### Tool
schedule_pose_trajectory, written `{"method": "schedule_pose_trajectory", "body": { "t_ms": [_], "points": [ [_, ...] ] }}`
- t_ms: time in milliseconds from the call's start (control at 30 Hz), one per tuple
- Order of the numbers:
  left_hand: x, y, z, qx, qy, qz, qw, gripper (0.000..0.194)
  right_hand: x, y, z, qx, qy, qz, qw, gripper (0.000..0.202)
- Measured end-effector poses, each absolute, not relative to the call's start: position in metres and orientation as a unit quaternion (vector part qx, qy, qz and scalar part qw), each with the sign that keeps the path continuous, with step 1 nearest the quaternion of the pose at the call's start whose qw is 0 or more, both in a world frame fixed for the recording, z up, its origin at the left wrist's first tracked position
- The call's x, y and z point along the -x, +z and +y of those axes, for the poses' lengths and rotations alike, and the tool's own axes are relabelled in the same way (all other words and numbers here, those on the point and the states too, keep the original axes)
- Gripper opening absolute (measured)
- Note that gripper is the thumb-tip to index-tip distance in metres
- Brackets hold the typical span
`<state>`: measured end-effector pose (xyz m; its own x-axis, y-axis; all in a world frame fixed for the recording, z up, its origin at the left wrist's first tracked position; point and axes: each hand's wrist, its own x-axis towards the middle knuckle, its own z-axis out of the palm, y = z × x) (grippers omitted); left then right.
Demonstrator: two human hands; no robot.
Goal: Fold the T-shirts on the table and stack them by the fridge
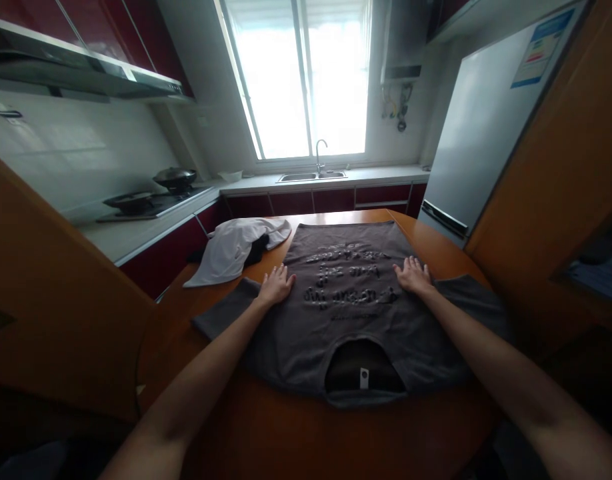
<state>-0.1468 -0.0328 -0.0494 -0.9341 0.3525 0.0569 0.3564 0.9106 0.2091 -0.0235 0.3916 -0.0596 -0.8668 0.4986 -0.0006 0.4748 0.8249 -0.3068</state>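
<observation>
A dark grey T-shirt (296,340) lies spread out, print side up, on the round wooden table (286,440). Its neck opening, with a white label inside, faces me, and the hem points toward the window. Raised dark lettering crosses the chest. My left hand (277,285) rests flat on the shirt's left side, near the sleeve, fingers stretched out. On the opposite side my right hand (413,275) lies flat with its fingers apart, touching the shirt's edge above the right sleeve. Neither hand grips the cloth.
A crumpled white garment (225,250) with a black cloth (257,251) sits on the table's far left. Beyond are a counter with a sink (313,176), a stove (159,201) bearing pans, and a fridge (479,127) at the right.
</observation>
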Motion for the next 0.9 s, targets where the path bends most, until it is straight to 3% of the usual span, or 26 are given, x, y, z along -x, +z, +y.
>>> {"method": "schedule_pose_trajectory", "body": {
  "t_ms": [167, 267, 533, 733, 900],
  "points": [
    [0.174, -0.051, -0.016, 0.178, -0.077, -0.981, 0.022, 0.073, 0.048, -0.073, 0.401, 0.27, 0.127, -0.952, 0.073, 0.078],
    [0.201, -0.04, 0.028, 0.225, -0.1, -0.968, 0.056, 0.069, 0.087, -0.061, 0.389, 0.248, 0.129, -0.955, 0.096, 0.073],
    [0.299, -0.052, 0.051, 0.175, -0.075, -0.981, 0.027, 0.069, 0.159, -0.061, 0.437, 0.32, 0.147, -0.934, 0.061, 0.073],
    [0.357, -0.052, 0.076, 0.219, -0.099, -0.966, 0.093, 0.07, 0.217, -0.068, 0.458, 0.321, 0.119, -0.926, 0.158, 0.072],
    [0.414, -0.053, 0.102, 0.187, -0.079, -0.979, 0.024, 0.074, 0.278, -0.063, 0.463, 0.277, 0.133, -0.948, 0.084, 0.071]
  ]
}}
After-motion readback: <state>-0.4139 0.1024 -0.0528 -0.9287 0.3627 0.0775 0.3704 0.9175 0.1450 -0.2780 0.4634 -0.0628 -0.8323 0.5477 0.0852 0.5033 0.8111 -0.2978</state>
